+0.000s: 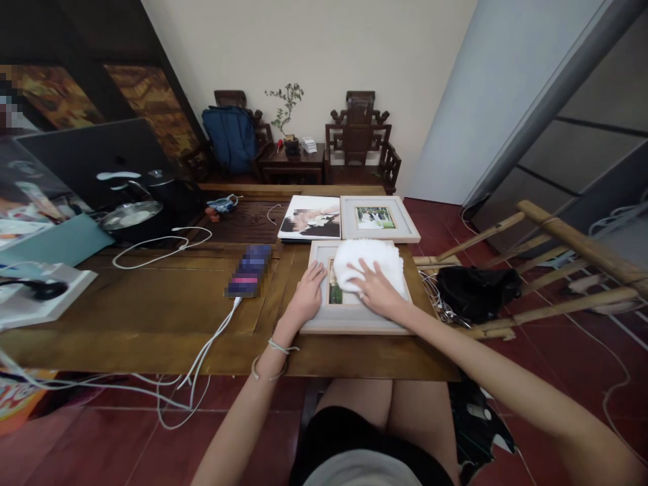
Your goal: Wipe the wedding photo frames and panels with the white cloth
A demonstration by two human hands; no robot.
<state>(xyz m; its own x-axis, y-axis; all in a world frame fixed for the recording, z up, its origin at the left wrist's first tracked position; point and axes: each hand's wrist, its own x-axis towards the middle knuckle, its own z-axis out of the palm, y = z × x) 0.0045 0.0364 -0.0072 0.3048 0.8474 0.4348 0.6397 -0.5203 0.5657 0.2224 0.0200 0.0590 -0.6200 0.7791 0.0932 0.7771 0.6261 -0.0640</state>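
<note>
Seated close against the near edge of the tabletop [152, 317], knees tucked under it, both forearms reaching forward over the wood.

Left hand [305, 295] laid flat on the left rail of the nearest picture frame [354, 320], fingers [314, 272] stretched out and together, gripping nothing, pressing down, probably to keep the frame from sliding. Wrist straight, thin bracelets on it, forearm angled in from the lower left.

Right hand [377, 289] spread palm-down over a folded white cloth [369, 263], fingers splayed and flat, not curled around it; cloth pinned against the glass rather than grasped, a pose suited to wiping. Ring on one finger. Right arm coming in long from the lower right, elbow low.

Frame lying face up, flat, at the near right of the tabletop, cloth covering most of the photo inside.

Just beyond, touching or nearly so, a second frame [379, 218] face up, and beside it on the left an unframed print [310, 217].

To the left, a blurred phone [249, 270] with a white cable [212, 344] trailing off the edge.

Farther back, a dark pot [136, 219] with its lid, then carved chairs [360, 138] and a small plant [287, 115] by the wall.
</note>
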